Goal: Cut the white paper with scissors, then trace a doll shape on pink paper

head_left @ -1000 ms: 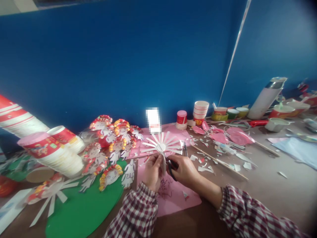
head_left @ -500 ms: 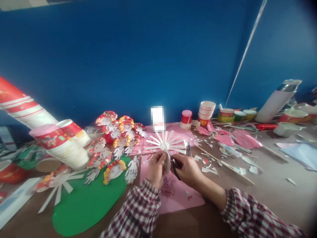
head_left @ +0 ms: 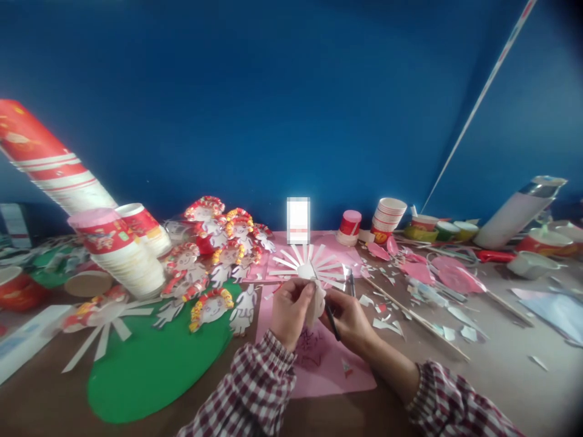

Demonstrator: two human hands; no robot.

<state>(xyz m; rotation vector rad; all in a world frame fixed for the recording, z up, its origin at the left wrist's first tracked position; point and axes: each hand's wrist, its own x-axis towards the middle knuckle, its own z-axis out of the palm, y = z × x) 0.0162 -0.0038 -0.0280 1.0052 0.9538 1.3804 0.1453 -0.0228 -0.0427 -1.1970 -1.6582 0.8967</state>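
My left hand (head_left: 289,311) is closed, pinching a small white paper cutout (head_left: 315,311) between thumb and fingers. My right hand (head_left: 350,318) grips a pair of black-handled scissors (head_left: 333,323) beside the paper. The blades are mostly hidden, so how far they are apart I cannot tell. Just beyond both hands lies a cup cut into white strips that fan out like a sunburst (head_left: 306,270). Beneath them is a pink sheet (head_left: 341,379) with dark handwriting, partly covered by my hands.
At the left, paper dolls with red and yellow trim (head_left: 212,309) lie around a green oval sheet (head_left: 150,382). Stacked paper cups (head_left: 127,261) lean behind them. To the right are paper scraps (head_left: 387,326), a thin wooden stick (head_left: 419,318), pink cut pieces (head_left: 455,273) and a white bottle (head_left: 510,215).
The view has tilted and shifted slightly. The white paper has turned in my left hand, and the scissors have changed angle, their dark handle now pointing down toward me.
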